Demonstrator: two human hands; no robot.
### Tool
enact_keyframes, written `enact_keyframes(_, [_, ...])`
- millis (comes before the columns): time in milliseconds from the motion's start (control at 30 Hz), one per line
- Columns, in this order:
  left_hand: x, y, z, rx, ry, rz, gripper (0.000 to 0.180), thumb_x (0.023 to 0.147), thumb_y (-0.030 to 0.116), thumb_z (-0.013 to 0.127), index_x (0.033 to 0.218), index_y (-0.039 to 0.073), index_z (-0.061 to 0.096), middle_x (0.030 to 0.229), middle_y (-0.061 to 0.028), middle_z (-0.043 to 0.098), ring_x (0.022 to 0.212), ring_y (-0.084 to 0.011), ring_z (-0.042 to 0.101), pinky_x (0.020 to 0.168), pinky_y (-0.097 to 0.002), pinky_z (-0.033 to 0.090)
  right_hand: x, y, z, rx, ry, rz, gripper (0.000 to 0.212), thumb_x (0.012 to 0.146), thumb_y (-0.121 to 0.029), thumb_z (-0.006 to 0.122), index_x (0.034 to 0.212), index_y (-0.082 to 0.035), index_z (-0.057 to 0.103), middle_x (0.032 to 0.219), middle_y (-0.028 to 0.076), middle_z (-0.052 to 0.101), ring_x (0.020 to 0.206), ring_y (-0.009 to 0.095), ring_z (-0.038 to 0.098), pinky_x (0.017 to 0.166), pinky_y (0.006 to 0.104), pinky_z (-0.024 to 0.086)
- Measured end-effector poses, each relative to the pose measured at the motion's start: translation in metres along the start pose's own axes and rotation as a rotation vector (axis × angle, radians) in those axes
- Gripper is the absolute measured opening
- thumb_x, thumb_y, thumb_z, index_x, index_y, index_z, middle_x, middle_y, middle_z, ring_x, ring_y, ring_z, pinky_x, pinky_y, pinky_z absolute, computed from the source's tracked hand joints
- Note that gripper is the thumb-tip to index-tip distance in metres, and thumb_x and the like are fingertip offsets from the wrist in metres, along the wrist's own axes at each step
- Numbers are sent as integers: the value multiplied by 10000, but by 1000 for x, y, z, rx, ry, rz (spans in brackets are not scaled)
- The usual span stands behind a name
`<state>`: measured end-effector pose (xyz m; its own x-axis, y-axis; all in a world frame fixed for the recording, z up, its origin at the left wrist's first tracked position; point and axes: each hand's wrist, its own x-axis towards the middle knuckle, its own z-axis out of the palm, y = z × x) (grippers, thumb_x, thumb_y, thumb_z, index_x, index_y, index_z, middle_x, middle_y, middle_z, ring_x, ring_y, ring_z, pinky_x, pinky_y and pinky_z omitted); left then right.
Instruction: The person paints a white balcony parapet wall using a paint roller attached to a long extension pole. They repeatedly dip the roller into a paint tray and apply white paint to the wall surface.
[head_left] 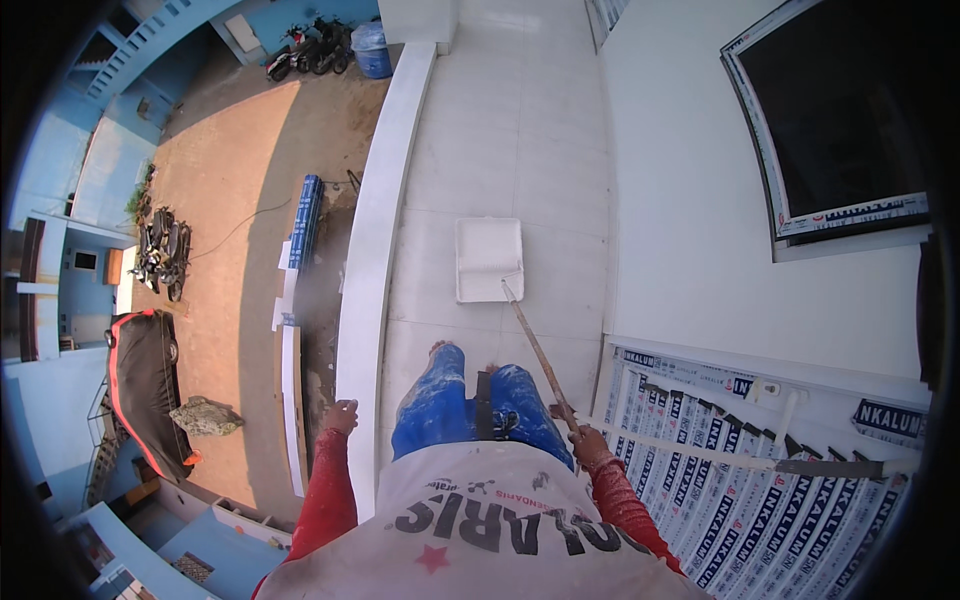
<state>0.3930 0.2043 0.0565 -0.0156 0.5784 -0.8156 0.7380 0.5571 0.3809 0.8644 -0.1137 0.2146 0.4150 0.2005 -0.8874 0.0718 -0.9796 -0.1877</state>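
My right hand [590, 445] is closed around a long wooden pole [538, 352] in front of my right thigh. The pole slants forward and left to a white paint tray [490, 236] on the pale tiled floor. Its thin metal end [508, 290] reaches over the tray's near edge. White paint coats that part, so the roller head is hard to make out. My left hand [341, 416] hangs empty beside the white ledge, fingers loosely bent and apart. Both red sleeves [330, 490] are speckled with white, as are my blue trousers [432, 400].
A low white parapet [385, 230] runs along the left, with a yard below holding motorbikes [162, 252] and a covered car [145, 385]. On the right stands a white wall [680, 200] with a dark window [835, 110]. Film-wrapped frames [720, 470] and a pale bar [690, 446] lie nearer.
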Motion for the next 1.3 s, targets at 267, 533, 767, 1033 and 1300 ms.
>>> enact_keyframes(267, [5,37,-18,-133,79,133,421,938,341,638,1158,-18,635,809,-88,672,640,-128,624,559,-278,526,-37,23,-3,-109,-2,-79,345,969,-314,544,1155,-29,598,685,87,606,506,196,599,460,361,505])
enact_keyframes(533, [34,61,14,-28,-23,172,420,955,357,597,1170,-3,627,838,-105,673,645,-146,628,567,-295,519,-1,-7,8,-30,9,-77,336,967,-315,549,1129,-26,602,664,86,595,496,189,597,444,361,500])
enact_keyframes(767, [46,67,40,100,-32,351,396,979,305,563,1197,-24,605,916,-135,679,750,-171,657,670,-305,544,-32,14,3,-104,18,-119,330,969,-303,550,1116,-11,597,693,103,631,520,209,635,445,356,514])
enact_keyframes(1033, [59,35,53,46,-97,212,409,982,319,570,1190,-32,602,912,-137,673,764,-187,662,637,-323,571,-1,13,19,-156,84,-184,324,969,-291,538,1085,3,608,838,194,671,627,306,682,537,415,548])
enact_keyframes(1300, [52,59,45,-103,-87,260,417,974,333,584,1188,-24,610,866,-126,679,697,-171,652,624,-306,547,-13,10,13,-255,65,-104,349,970,-311,534,1096,3,617,964,269,672,934,429,654,852,491,501])
